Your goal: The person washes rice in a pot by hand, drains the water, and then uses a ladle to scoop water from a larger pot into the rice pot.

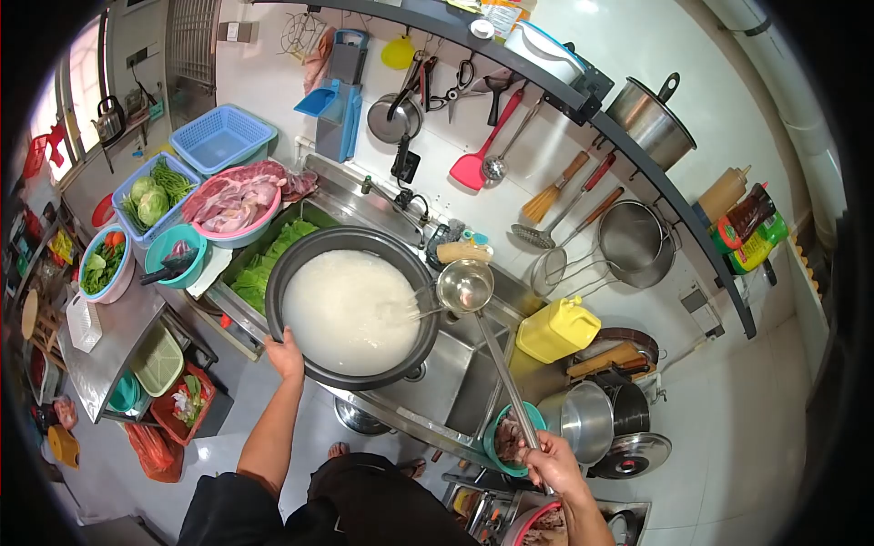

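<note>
A large dark grey pot point(414, 350) holds cloudy white water and sits over the sink. My left hand point(285, 355) grips its near left rim, thumb over the edge. My right hand point(551, 462) is closed around the long handle of a metal ladle point(465, 287). The ladle's bowl hangs at the pot's right rim, and a clear stream of water runs from it into the cloudy water. What lies at the bottom of the pot is hidden. Below my right hand is a teal bowl point(499, 428) with pieces of meat.
Leafy greens point(264, 264) lie in the left basin. A pink basin point(238, 235) of raw meat and vegetable baskets point(159, 232) stand at left. A yellow jug point(557, 329) and a metal pot point(587, 419) are at right. Utensils hang from a wall rail point(628, 136).
</note>
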`<control>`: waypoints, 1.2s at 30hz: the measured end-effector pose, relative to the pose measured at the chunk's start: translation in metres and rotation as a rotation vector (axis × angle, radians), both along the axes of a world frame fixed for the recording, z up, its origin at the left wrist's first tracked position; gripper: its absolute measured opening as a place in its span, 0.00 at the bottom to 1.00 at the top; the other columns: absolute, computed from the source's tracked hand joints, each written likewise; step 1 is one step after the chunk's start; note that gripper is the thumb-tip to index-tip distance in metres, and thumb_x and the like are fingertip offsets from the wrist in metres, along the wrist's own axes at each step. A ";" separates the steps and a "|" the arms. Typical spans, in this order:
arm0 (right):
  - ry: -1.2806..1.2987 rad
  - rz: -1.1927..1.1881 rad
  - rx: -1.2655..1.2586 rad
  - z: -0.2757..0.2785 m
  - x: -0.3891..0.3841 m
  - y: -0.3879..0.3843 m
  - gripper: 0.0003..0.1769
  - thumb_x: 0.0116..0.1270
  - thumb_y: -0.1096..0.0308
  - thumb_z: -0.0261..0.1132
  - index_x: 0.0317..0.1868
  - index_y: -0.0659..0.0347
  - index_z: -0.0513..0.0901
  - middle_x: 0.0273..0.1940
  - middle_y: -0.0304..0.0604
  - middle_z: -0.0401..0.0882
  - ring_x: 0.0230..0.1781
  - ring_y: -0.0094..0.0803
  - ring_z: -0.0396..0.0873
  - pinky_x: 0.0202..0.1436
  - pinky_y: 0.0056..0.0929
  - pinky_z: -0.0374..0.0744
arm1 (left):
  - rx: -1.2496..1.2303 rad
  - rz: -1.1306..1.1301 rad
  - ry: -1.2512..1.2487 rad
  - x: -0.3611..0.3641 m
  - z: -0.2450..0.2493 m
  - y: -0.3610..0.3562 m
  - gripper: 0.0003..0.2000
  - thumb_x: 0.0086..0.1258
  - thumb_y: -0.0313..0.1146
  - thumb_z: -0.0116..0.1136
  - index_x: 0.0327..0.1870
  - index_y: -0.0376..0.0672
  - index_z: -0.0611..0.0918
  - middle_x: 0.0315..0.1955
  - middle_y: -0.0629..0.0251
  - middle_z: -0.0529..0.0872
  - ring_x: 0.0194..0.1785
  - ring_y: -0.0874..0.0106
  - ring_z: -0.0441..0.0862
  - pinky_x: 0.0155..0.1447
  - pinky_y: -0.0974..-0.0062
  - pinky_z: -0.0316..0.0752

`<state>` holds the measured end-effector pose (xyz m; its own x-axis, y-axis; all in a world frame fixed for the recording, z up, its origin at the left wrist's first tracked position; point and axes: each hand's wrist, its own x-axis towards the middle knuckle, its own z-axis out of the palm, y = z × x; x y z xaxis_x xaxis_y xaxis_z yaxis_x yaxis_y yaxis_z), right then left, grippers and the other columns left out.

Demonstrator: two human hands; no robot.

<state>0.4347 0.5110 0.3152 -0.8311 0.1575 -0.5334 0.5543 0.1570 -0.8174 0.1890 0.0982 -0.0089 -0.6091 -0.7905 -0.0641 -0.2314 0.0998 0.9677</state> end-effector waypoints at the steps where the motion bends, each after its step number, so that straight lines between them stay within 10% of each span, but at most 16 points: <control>1: 0.013 -0.007 0.020 -0.002 -0.001 0.001 0.06 0.66 0.78 0.63 0.43 0.67 0.78 0.22 0.35 0.73 0.12 0.20 0.68 0.15 0.21 0.65 | -0.001 -0.002 -0.001 0.000 -0.001 0.000 0.22 0.69 0.42 0.64 0.45 0.26 0.78 0.40 0.39 0.86 0.45 0.45 0.84 0.53 0.56 0.76; 20: 0.095 0.133 0.227 -0.009 -0.065 -0.029 0.06 0.68 0.74 0.64 0.42 0.68 0.77 0.22 0.35 0.75 0.13 0.20 0.71 0.16 0.23 0.67 | -0.041 -0.027 0.023 0.005 0.011 0.001 0.27 0.73 0.52 0.59 0.46 0.28 0.77 0.41 0.39 0.85 0.47 0.45 0.83 0.55 0.57 0.75; 30: 0.361 0.437 0.782 -0.007 -0.079 -0.050 0.17 0.61 0.68 0.69 0.47 0.67 0.78 0.28 0.58 0.83 0.28 0.53 0.84 0.35 0.45 0.79 | 0.038 -0.041 0.017 0.007 0.016 0.001 0.29 0.76 0.56 0.54 0.46 0.29 0.77 0.40 0.40 0.85 0.46 0.47 0.83 0.55 0.57 0.75; 36: 0.612 0.440 1.088 -0.015 -0.045 -0.025 0.18 0.61 0.69 0.68 0.51 0.62 0.77 0.32 0.54 0.85 0.30 0.53 0.85 0.34 0.48 0.80 | 0.022 -0.014 0.051 0.009 0.026 0.006 0.30 0.76 0.57 0.53 0.46 0.29 0.76 0.40 0.40 0.85 0.46 0.48 0.83 0.55 0.58 0.74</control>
<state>0.3897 0.4861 0.3003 -0.9824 -0.0793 0.1694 -0.1220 0.9582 -0.2588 0.1981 0.1043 0.0167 -0.6233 -0.7804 -0.0502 -0.1806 0.0812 0.9802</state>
